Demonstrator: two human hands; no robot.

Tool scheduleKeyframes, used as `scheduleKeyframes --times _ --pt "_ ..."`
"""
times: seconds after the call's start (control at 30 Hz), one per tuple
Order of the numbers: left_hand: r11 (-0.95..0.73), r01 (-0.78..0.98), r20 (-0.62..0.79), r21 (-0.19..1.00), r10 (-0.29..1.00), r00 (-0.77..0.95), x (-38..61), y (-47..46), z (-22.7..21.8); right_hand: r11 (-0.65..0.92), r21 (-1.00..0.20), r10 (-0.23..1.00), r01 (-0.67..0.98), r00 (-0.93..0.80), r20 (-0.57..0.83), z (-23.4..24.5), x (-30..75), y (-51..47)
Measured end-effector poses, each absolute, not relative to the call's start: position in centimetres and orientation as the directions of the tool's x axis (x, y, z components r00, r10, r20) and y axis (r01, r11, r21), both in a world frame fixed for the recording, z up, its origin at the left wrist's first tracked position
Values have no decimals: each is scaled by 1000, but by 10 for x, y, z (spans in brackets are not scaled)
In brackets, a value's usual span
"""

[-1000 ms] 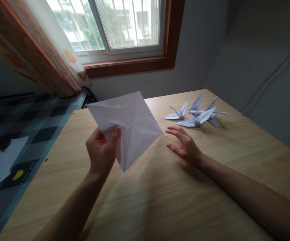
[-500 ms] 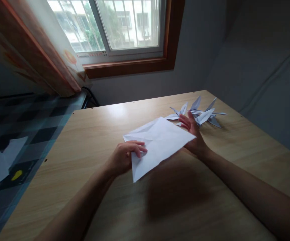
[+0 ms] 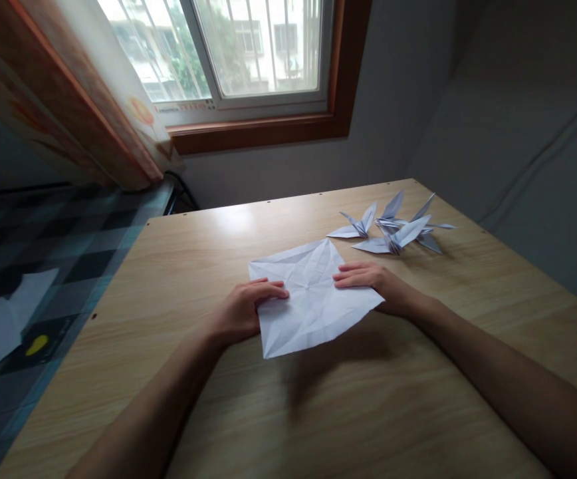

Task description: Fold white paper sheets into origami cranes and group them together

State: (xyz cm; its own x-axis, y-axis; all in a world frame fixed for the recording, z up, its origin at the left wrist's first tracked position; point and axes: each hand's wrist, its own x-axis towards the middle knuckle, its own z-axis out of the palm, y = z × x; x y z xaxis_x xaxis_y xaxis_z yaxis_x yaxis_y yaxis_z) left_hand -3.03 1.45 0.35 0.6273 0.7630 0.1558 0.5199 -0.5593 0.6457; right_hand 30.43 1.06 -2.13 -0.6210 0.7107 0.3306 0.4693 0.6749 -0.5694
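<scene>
A creased white sheet of paper (image 3: 308, 313) is held a little above the wooden table, its near edge casting a shadow below. Fold lines cross at its middle and run out to the corners. My left hand (image 3: 248, 306) grips the left edge, fingers on top and the thumb side hidden beneath. On the right edge my right hand (image 3: 373, 285) holds the sheet the same way, fingertips lying on its upper face. Beyond the sheet, several folded paper cranes (image 3: 408, 233) stand grouped on the table, with one paper crane (image 3: 361, 228) at their left.
The wooden table (image 3: 193, 259) reaches back toward the wall below a window (image 3: 263, 53). To the left, a lower surface with a checked cloth (image 3: 84, 266) bears loose white paper (image 3: 4, 326). A curtain (image 3: 84, 86) hangs at the upper left.
My right hand has come from behind and under the sheet to grip its right edge from above. The paper has tipped flatter and lower, showing more creases. My left hand keeps its hold.
</scene>
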Motion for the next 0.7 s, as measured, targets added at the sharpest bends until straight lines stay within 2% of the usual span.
scheduleKeyframes --times 0.1,0.27,0.37,0.43,0.5,0.57,0.6,0.63,0.7 --pt "-550 524 190 650 786 589 -33 15 5 648 -590 750 482 -537 386 -19 301 8" --pt "-443 440 188 781 838 512 -36 13 7 413 -650 910 638 -275 309 -14 295 2" --pt "-360 354 176 863 872 457 -39 13 1 376 -713 926 592 -210 314 -13 288 -2" --pt "-354 385 231 852 915 332 -39 15 -3 329 -746 943 579 -167 287 -12 283 -6" --pt "-428 507 395 748 901 178 -38 17 -5 274 -744 959 609 -110 263 -12 278 -9" --pt "-507 665 599 548 793 111 -34 16 -3 262 -717 958 646 -85 274 -12 275 -10" --pt "-530 726 670 437 731 131 -31 15 -2 273 -700 954 660 -90 288 -12 274 -10" --pt "-545 767 689 339 699 192 -29 13 0 288 -685 949 669 -103 299 -12 273 -10" --pt "-587 784 603 202 705 373 -22 8 1 307 -661 944 685 -134 301 -13 272 -9"
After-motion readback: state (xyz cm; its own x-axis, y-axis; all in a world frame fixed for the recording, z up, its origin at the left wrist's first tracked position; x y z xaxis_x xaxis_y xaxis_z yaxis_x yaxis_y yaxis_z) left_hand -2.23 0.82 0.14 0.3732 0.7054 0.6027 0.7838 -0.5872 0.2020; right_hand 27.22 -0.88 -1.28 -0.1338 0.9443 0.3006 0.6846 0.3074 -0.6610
